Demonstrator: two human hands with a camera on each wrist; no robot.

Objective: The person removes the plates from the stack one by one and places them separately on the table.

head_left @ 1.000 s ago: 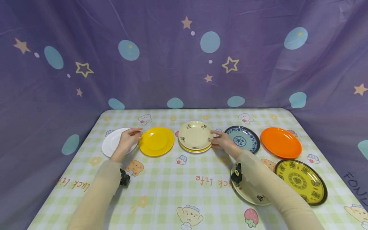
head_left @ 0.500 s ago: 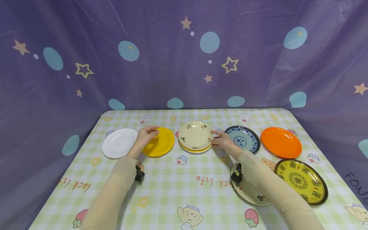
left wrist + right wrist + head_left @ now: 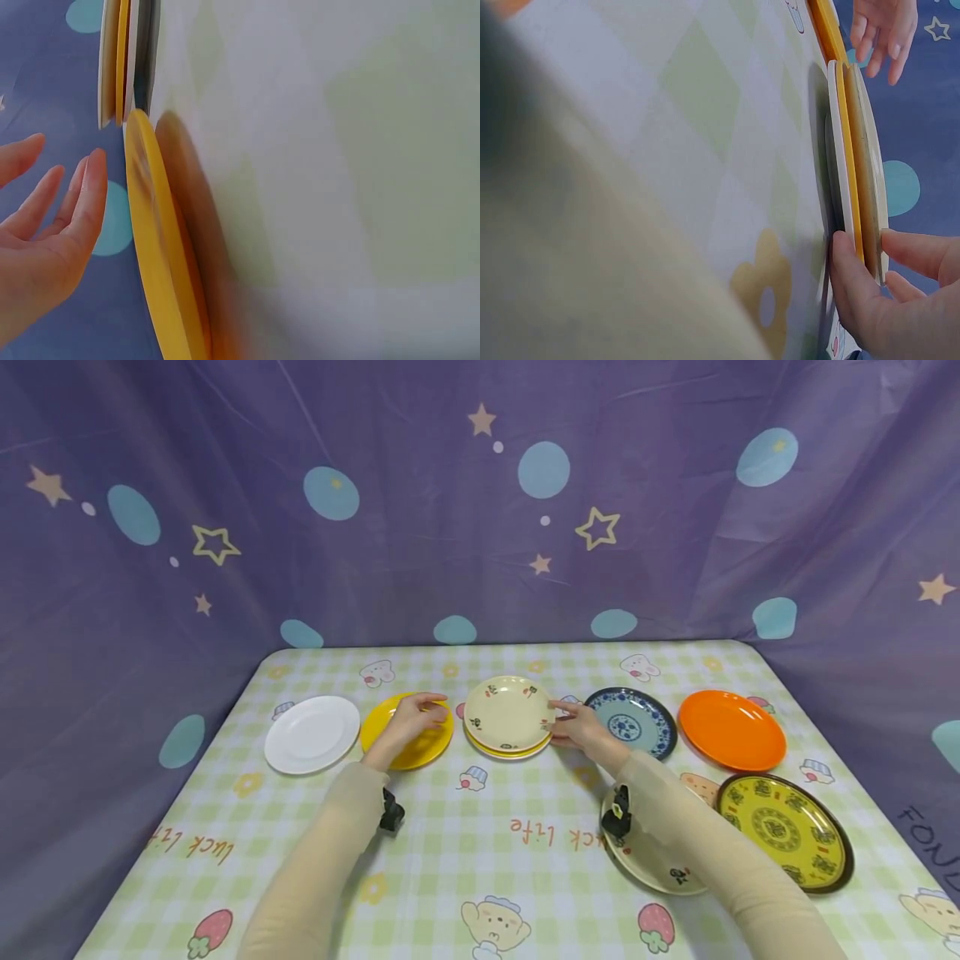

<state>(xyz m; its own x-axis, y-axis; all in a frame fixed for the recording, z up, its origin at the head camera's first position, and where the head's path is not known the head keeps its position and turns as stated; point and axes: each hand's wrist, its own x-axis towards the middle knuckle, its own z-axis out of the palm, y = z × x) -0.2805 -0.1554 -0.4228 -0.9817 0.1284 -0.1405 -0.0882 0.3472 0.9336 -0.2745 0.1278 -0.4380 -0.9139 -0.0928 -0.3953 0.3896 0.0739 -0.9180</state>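
Observation:
My left hand hovers over the yellow plate, fingers extended and holding nothing. In the left wrist view that hand is apart from the yellow plate's rim. To its right is a stack of plates: a cream plate with small dark and red motifs on top, a yellow plate under it and a white plate lower down. My right hand pinches the stack's right edge, with one digit on the cream rim and another at the white plate below.
A white plate lies far left. Rightward lie a blue-patterned plate, an orange plate and a dark-rimmed yellow-green plate. Another cream plate is partly under my right sleeve. A purple curtain stands behind the checked tablecloth.
My left hand has moved right, from beside the white plate to over the yellow plate. My right hand stays at the stack's edge, and the plates have not moved.

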